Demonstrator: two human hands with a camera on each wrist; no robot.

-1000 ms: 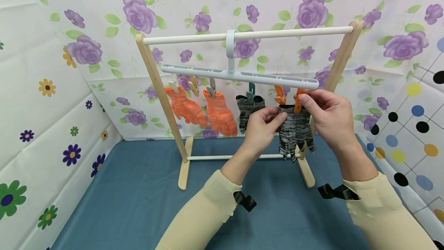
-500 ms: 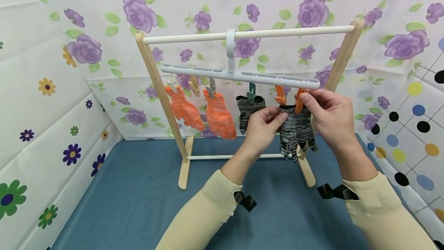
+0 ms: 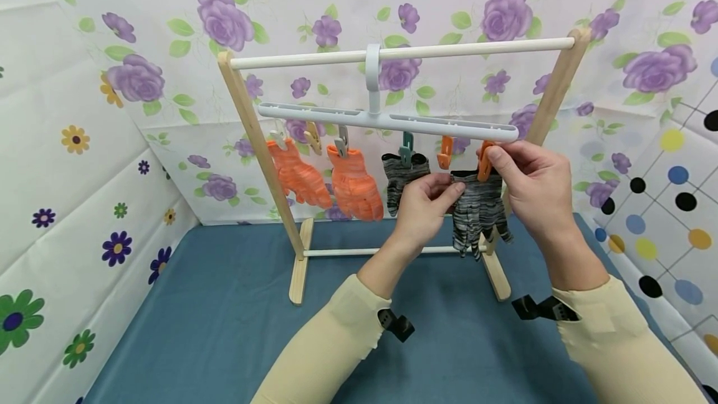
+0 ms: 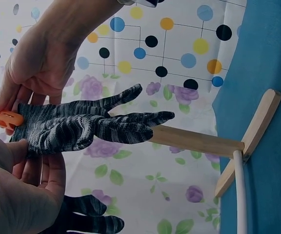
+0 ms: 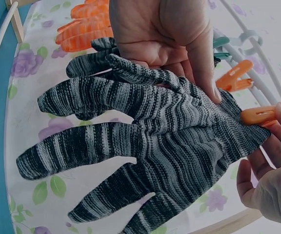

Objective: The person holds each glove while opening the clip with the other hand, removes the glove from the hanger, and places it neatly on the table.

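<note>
A black-and-grey knitted glove [image 3: 479,207] hangs fingers down below the right end of the white hanger [image 3: 320,115]. My left hand [image 3: 422,207] pinches the left edge of its cuff between thumb and fingers. With my right hand [image 3: 535,189] I pinch an orange clothespin [image 3: 485,162], which sits on the cuff's right part, as the right wrist view also shows. A second orange clothespin [image 3: 445,153] hangs just left of it, holding nothing. Behind my left hand, a matching glove [image 3: 397,179] hangs from a green clothespin [image 3: 406,149], partly hidden.
Two orange gloves, one at the far left [image 3: 301,176] and one nearer [image 3: 357,187], hang from pale and grey clips. A yellow clip [image 3: 313,137] hangs between them. The hanger hooks over the white bar [image 3: 477,52] of a wooden rack [image 3: 247,129] on a blue cloth [image 3: 224,329].
Both hands keep their places on the glove and clothespin. The loose orange clothespin beside them has swung to hang straighter, away from the cuff. The orange gloves sway slightly.
</note>
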